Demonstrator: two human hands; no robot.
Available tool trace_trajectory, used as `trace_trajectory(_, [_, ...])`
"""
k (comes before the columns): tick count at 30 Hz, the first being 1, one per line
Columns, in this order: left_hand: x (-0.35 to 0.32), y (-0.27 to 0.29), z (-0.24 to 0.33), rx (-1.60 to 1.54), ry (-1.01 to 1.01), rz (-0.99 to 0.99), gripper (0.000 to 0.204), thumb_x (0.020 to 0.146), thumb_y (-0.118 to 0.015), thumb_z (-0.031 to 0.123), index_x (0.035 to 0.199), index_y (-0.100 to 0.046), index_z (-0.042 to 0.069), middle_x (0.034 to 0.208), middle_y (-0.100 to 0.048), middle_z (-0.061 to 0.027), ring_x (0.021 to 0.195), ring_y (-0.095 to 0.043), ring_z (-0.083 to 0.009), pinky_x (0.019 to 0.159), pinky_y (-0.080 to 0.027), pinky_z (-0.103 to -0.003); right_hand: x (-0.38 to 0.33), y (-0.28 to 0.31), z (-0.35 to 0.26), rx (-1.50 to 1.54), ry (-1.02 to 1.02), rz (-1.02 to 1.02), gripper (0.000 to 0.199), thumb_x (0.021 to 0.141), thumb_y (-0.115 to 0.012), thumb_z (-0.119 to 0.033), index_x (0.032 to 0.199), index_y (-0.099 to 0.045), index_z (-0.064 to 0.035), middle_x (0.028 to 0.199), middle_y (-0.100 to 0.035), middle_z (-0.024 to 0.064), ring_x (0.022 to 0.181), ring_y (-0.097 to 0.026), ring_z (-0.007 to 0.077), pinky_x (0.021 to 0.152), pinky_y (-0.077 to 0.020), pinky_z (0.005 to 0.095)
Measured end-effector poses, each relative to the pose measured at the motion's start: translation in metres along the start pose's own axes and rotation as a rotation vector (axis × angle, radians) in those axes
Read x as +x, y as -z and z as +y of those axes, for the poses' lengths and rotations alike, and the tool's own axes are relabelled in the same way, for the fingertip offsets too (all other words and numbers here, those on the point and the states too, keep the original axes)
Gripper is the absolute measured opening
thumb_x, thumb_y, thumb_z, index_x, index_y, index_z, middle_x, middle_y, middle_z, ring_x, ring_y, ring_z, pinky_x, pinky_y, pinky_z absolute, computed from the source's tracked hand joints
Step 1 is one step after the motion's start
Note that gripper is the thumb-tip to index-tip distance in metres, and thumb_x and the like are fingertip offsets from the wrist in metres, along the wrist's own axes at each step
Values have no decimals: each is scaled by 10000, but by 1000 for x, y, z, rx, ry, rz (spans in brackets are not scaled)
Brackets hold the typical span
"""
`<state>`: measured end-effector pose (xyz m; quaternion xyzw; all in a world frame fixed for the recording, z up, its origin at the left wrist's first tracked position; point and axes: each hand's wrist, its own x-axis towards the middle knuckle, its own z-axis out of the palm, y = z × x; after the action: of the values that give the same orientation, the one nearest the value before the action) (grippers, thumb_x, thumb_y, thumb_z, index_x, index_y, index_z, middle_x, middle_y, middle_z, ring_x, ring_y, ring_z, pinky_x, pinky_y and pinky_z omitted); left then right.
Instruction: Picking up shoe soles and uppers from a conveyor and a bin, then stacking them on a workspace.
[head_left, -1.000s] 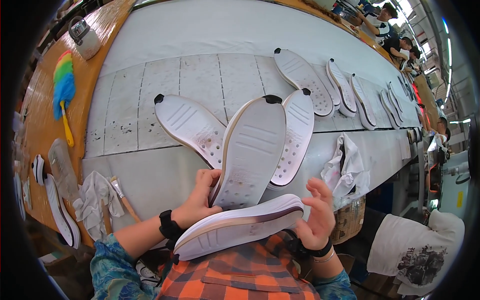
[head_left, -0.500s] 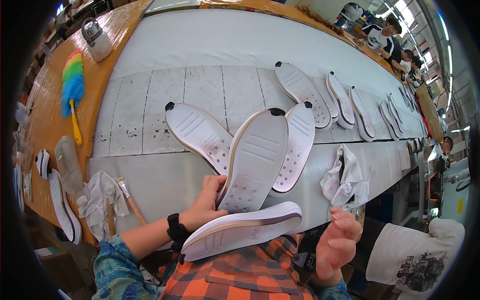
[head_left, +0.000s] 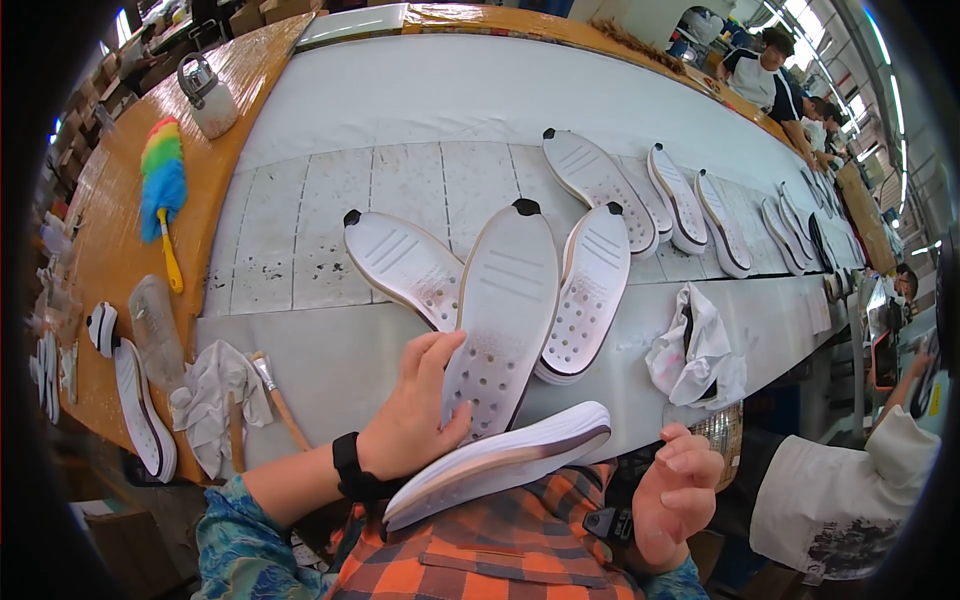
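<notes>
A white shoe sole [head_left: 505, 290] with a black tip lies over two other white soles, a left one [head_left: 400, 255] and a right one [head_left: 590, 290], fanned out on the grey tabletop. My left hand [head_left: 405, 410] is at its left edge, thumb and fingers apart and touching the rim. Another sole [head_left: 500, 465] with a dark line along its side rests tilted against my orange plaid apron, close to my left wrist. My right hand [head_left: 680, 485], fingers loosely curled and apart, hovers right of that sole with nothing in it.
White cloths lie right [head_left: 695, 345] and left [head_left: 215, 400], the latter beside a wooden-handled brush [head_left: 280, 400]. More soles [head_left: 685, 205] line the table rightward. A rainbow duster [head_left: 163, 180] and a flask [head_left: 208, 100] stand at left. Co-workers [head_left: 765, 75] are at far right.
The top sole has settled lower onto the others, its black tip shifting left. My left hand's fingers have loosened at its edge. My right hand has barely moved.
</notes>
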<state>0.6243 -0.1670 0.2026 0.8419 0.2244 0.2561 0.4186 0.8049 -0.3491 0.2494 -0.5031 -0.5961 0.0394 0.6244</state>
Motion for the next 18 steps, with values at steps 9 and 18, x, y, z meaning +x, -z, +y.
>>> trace_trajectory(9, [-3, -4, 38, 146, -346, 18, 581, 615, -633, -26, 1143, -396, 35, 1091, -358, -158, 965, -424, -296, 798, -408, -348, -6, -10, -28, 93, 87, 204, 177, 781, -552, -370, 769, -503, -201, 856, -411, -2, 781, -418, 134, 749, -315, 339])
trace_trajectory(18, [0, -9, 65, 211, -619, 2, 415, 614, -610, -9, 1022, -557, 47, 1033, -431, -123, 932, -469, -269, 838, -396, -407, -10, -1, -36, 280, 162, 125, 249, 823, -521, -333, 979, -516, -139, 1005, -452, 34, 889, -455, 164, 819, -335, 351])
